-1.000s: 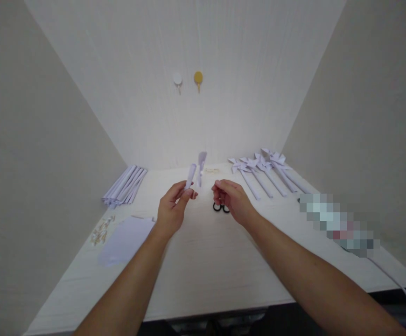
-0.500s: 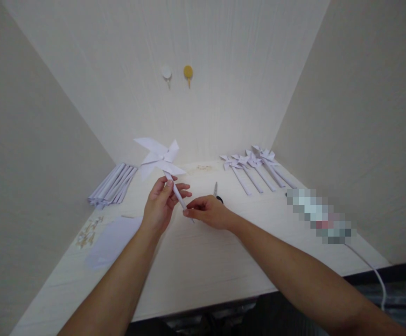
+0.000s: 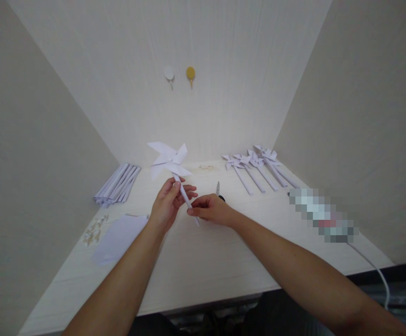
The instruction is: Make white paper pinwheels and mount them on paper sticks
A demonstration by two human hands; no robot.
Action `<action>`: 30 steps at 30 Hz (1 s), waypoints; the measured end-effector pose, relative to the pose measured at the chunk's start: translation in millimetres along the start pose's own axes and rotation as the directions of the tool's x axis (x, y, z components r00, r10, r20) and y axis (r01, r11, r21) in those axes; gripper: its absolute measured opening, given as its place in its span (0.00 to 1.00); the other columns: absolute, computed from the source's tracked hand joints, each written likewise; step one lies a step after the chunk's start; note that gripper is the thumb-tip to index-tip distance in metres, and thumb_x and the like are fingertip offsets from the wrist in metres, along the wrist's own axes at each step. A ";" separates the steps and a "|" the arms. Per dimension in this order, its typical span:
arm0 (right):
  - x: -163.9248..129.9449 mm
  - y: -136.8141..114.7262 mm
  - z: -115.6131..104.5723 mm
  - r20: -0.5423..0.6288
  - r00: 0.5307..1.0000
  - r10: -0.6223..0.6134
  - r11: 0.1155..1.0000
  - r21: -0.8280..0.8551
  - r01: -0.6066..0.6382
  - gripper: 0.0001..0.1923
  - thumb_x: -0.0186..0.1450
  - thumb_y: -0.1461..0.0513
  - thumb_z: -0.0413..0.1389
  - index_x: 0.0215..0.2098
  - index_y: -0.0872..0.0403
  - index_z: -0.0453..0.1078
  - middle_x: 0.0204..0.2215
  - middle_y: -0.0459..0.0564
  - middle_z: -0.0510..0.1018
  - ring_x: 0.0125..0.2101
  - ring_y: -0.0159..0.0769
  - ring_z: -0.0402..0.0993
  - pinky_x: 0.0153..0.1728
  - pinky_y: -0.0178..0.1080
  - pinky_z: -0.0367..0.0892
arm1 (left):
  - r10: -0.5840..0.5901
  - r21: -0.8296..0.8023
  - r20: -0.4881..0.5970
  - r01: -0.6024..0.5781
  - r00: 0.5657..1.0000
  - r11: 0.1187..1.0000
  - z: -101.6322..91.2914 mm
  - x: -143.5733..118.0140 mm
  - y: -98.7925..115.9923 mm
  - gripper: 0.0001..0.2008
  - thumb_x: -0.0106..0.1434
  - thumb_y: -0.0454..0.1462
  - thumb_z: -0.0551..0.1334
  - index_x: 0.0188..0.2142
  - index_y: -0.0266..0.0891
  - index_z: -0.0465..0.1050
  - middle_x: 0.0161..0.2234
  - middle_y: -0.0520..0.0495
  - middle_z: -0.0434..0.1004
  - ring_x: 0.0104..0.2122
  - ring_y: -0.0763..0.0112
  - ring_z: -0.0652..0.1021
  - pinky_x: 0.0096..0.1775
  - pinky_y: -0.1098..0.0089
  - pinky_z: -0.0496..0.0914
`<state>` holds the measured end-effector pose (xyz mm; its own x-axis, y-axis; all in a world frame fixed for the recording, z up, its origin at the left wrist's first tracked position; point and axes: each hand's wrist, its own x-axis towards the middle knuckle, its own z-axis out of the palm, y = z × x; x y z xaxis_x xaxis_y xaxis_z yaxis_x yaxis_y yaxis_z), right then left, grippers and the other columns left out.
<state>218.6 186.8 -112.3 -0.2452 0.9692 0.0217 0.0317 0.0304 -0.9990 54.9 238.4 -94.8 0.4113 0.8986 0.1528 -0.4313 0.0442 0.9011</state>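
Observation:
A white paper pinwheel on a rolled paper stick is held up above the table, its blades at the upper left and the stick slanting down to the right. My left hand grips the stick just below the blades, thumb on top, with the other fingers partly spread behind. Near the stick's lower end, my right hand pinches it between thumb and fingers. Just behind my right hand lies a pair of scissors, its handles mostly hidden.
Several finished pinwheels lie in a row at the back right. A bundle of paper sticks sits at the left, near small fasteners and paper sheets. A blurred-out object with a cable lies right. Two hooks hang on the wall.
Both hands and the pinwheel have shifted slightly right in the view, and the scene has shifted a little the same way. Both grips stay the same.

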 end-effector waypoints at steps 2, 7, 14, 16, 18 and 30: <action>0.0 -1.0 0.1 0.010 1.000 0.008 1.000 0.019 -0.008 0.19 0.54 0.48 0.70 0.28 0.55 0.78 0.14 0.37 0.66 0.17 0.26 0.57 0.20 0.34 0.52 | -0.022 -0.005 0.013 0.022 1.000 1.000 -0.5 -0.6 -0.1 0.18 0.62 0.49 0.71 0.43 0.42 0.71 0.35 0.48 0.87 0.31 0.68 0.85 0.38 0.67 0.77; 1.8 2.3 1.1 0.003 1.000 0.024 0.999 0.040 -0.024 0.23 0.50 0.45 0.73 0.26 0.55 0.75 0.15 0.38 0.68 0.17 0.25 0.57 0.20 0.34 0.52 | -0.040 0.019 0.029 0.039 0.999 0.999 -2.6 -1.5 -0.9 0.17 0.63 0.49 0.71 0.40 0.39 0.74 0.35 0.46 0.87 0.33 0.68 0.85 0.40 0.67 0.77; 4.6 9.2 2.0 -0.008 0.999 0.044 0.998 0.045 -0.044 0.24 0.48 0.45 0.74 0.24 0.55 0.74 0.15 0.39 0.70 0.17 0.26 0.61 0.21 0.34 0.54 | -0.034 0.032 0.028 0.034 0.999 0.999 -4.1 -1.0 -2.6 0.16 0.63 0.48 0.71 0.39 0.38 0.75 0.33 0.46 0.86 0.35 0.67 0.84 0.41 0.67 0.75; 4.4 9.4 2.1 -0.009 0.999 0.048 0.998 0.045 -0.047 0.24 0.48 0.45 0.74 0.24 0.54 0.74 0.16 0.39 0.71 0.18 0.27 0.62 0.22 0.34 0.55 | -0.035 0.038 0.020 0.034 0.999 0.999 -2.9 -1.4 -1.8 0.16 0.62 0.48 0.71 0.39 0.38 0.75 0.33 0.46 0.86 0.35 0.66 0.84 0.42 0.66 0.75; 3.8 8.6 2.6 -0.013 0.999 0.050 0.998 0.038 -0.049 0.24 0.48 0.45 0.74 0.24 0.54 0.73 0.16 0.39 0.71 0.18 0.27 0.62 0.22 0.34 0.56 | -0.028 0.050 0.014 0.027 1.000 0.998 -1.8 -2.1 -0.7 0.16 0.62 0.49 0.71 0.38 0.38 0.75 0.33 0.45 0.86 0.35 0.65 0.84 0.43 0.65 0.75; -9.4 -2.5 15.6 -0.139 0.990 -0.021 0.980 -0.200 -0.007 0.19 0.60 0.46 0.64 0.29 0.53 0.76 0.17 0.40 0.67 0.19 0.30 0.59 0.22 0.35 0.53 | 0.011 0.078 -0.040 -0.008 0.999 0.997 -10.4 -1.6 -0.6 0.22 0.61 0.54 0.69 0.40 0.39 0.71 0.39 0.40 0.86 0.36 0.61 0.85 0.43 0.61 0.75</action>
<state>205.7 173.8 -110.5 -0.1091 0.9929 0.0480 0.2269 0.0719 -0.9713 46.2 241.6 -99.8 0.3739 0.9159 0.1461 -0.3708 0.0033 0.9287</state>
